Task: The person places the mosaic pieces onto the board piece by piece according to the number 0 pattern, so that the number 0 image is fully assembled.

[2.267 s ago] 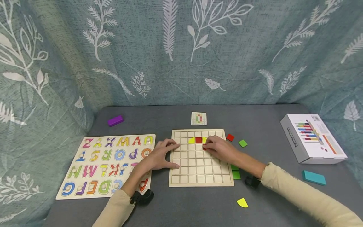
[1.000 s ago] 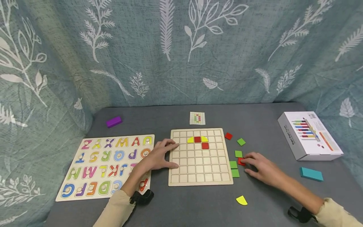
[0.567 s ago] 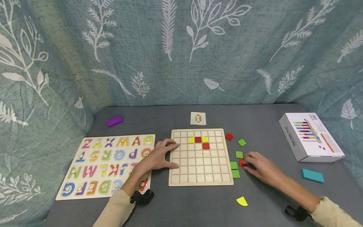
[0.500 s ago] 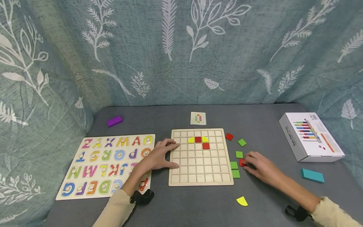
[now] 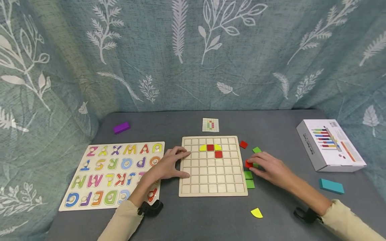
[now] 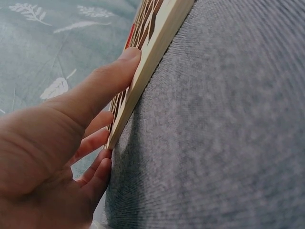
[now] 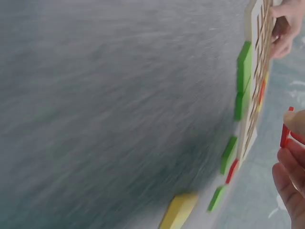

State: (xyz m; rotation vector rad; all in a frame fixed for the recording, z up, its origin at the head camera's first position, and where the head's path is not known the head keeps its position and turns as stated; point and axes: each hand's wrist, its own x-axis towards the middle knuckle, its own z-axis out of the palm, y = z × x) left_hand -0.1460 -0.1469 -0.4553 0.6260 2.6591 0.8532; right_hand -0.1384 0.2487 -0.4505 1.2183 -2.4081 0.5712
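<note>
My right hand (image 5: 272, 169) pinches a red square tile (image 5: 248, 164) between thumb and fingertips, beside the board's right edge. In the right wrist view this tile (image 7: 286, 128) is up off the table, seen nearly edge-on. The wooden grid board (image 5: 211, 182) lies flat in the middle; two yellow quarter-circles (image 5: 203, 148) flank a red tile (image 5: 210, 147) in one row, with another red tile (image 5: 218, 154) below the right one. My left hand (image 5: 169, 164) rests on the board's left edge, fingers spread; in the left wrist view the thumb (image 6: 102, 86) touches the grid's edge.
Green tiles (image 5: 249, 184) and a loose red tile (image 5: 243, 144) lie right of the board, and a yellow quarter-circle (image 5: 256, 213) nearer me. A pattern card (image 5: 210, 125) lies behind. Around stand a letter puzzle (image 5: 99, 177), purple block (image 5: 121, 128), teal block (image 5: 331, 186) and white box (image 5: 331, 144).
My right hand set a red tile on the board below the right quarter-circle, went to the loose tiles, took another red tile and moved slightly up-left with it. The left hand stayed put.
</note>
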